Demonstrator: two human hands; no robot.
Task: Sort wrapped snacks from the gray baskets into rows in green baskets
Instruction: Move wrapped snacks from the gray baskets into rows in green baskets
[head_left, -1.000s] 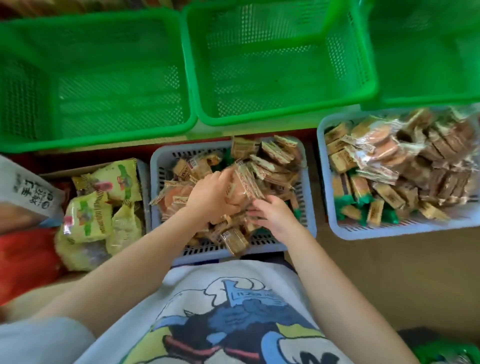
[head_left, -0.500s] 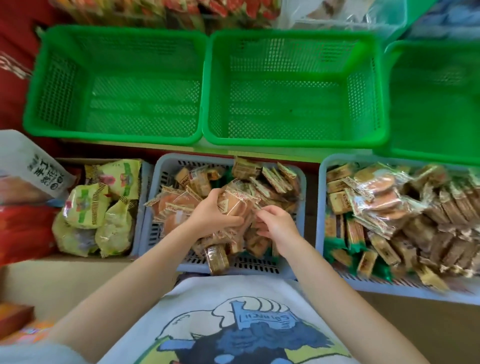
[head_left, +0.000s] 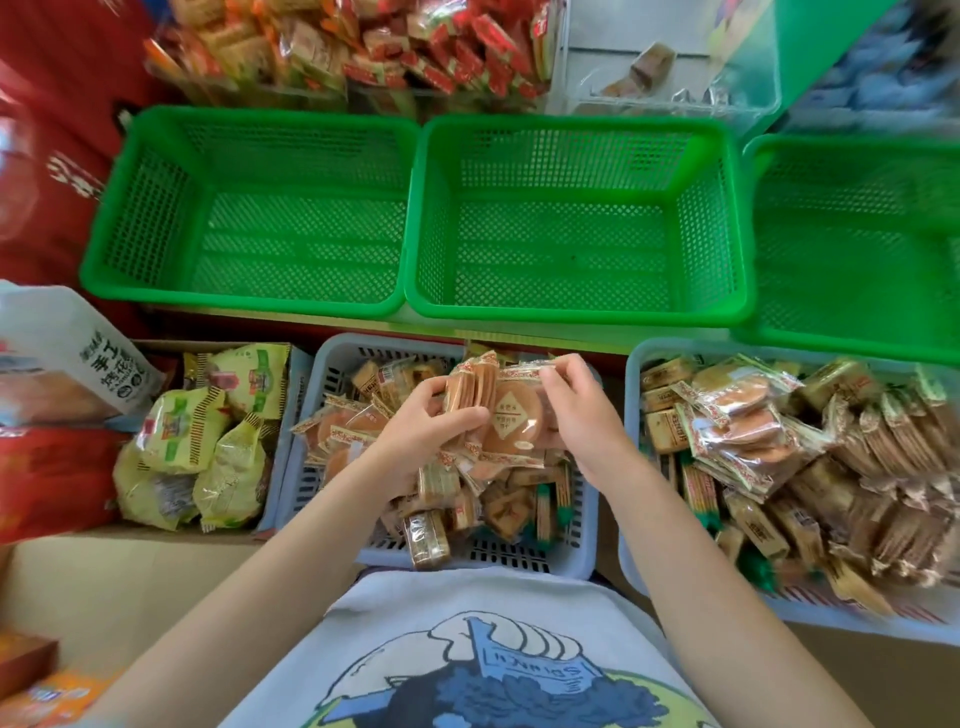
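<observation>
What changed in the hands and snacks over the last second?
Both hands rose out of the middle gray basket. The left hand now grips a stack of round wrapped snacks lifted clear of the pile; the right hand pinches the stack's far side. The green baskets hold nothing, as before.

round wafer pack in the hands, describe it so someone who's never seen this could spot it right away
Find the middle gray basket, below the gap between two green baskets. Above its heap, the left hand and right hand hold a bunch of wrapped snacks. The round wafer pack faces up there: a flat orange-brown disc with a pale diamond label, unlike the brick-shaped packs below.
</observation>
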